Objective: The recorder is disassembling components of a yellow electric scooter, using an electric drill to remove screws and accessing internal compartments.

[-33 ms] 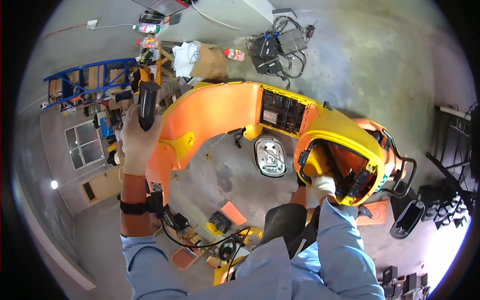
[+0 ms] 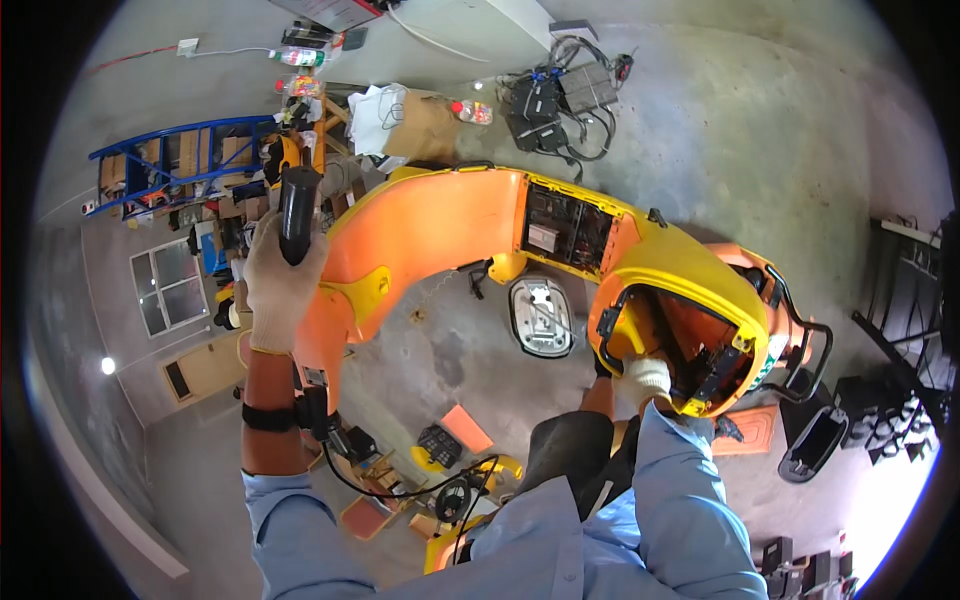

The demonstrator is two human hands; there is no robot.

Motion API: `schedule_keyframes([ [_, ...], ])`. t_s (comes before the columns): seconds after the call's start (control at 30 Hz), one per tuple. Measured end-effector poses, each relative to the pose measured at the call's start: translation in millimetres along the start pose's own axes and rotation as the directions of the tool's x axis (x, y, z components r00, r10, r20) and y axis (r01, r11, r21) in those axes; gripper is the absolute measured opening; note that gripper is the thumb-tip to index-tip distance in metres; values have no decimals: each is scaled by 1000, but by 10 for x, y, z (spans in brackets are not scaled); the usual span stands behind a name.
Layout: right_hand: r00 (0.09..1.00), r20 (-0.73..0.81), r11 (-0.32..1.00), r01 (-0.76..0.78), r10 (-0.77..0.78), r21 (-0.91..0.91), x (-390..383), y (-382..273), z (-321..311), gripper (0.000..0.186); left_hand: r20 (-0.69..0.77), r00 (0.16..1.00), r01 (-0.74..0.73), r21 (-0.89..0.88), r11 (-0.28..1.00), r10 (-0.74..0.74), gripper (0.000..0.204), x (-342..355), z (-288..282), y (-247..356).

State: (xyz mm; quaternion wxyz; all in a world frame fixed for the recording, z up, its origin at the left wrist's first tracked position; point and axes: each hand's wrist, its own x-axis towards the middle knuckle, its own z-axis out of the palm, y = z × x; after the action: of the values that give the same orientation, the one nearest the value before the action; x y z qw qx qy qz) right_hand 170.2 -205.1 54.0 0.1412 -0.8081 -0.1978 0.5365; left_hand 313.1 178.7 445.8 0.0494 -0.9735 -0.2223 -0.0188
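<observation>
The left hand (image 2: 287, 275), in a pale glove, is clenched around a black grip (image 2: 297, 215) at the upper left of the frame; the right hand (image 2: 646, 378), also gloved, reaches into the opening at the right of centre, its fingers hidden, so I cannot tell whether it grasps anything. The orange-and-yellow scooter body (image 2: 430, 230) arches across the middle of the frame, from the left hand to the right. Hardly anything differs from the preceding picture: both hands and the body keep nearly the same places, with only a slight shift of view, which suggests a steady hold rather than a new step. Above centre, an uncovered bay (image 2: 584, 240) shows dark wiring and a pale block. Below it, on the floor (image 2: 490, 378), lies a pale oval plate (image 2: 542, 316); farther out, a tangle of black modules (image 2: 535, 100) sits at the upper middle, beside a cardboard box (image 2: 425, 130). As for writing, a green-and-white sticker (image 2: 769, 352) marks the body's right flank, and a bottle (image 2: 472, 111) near the box wears a colourful label, both too small to read.
</observation>
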Motion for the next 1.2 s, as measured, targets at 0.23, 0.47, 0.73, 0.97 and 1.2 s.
schedule_keyframes([
  [0.23,997,-66,999,-40,40,-4,-50,31,204,42,-18,1000,18,10,1000,-18,41,21,40,54],
  [0.47,988,-149,999,29,-26,20,-56,40,90,43,-53,996,78,-1,997,-78,35,219,17,119],
  [0.73,984,-176,999,38,-37,2,-156,123,-178,46,34,999,31,103,994,-35,42,524,-28,542],
  [0.97,998,-55,1000,11,-11,12,-254,376,-297,46,48,997,52,68,996,-55,41,508,12,763],
  [1.2,1000,-12,999,17,-18,-43,-269,401,-209,44,-46,990,133,-7,991,-133,36,217,57,494],
])
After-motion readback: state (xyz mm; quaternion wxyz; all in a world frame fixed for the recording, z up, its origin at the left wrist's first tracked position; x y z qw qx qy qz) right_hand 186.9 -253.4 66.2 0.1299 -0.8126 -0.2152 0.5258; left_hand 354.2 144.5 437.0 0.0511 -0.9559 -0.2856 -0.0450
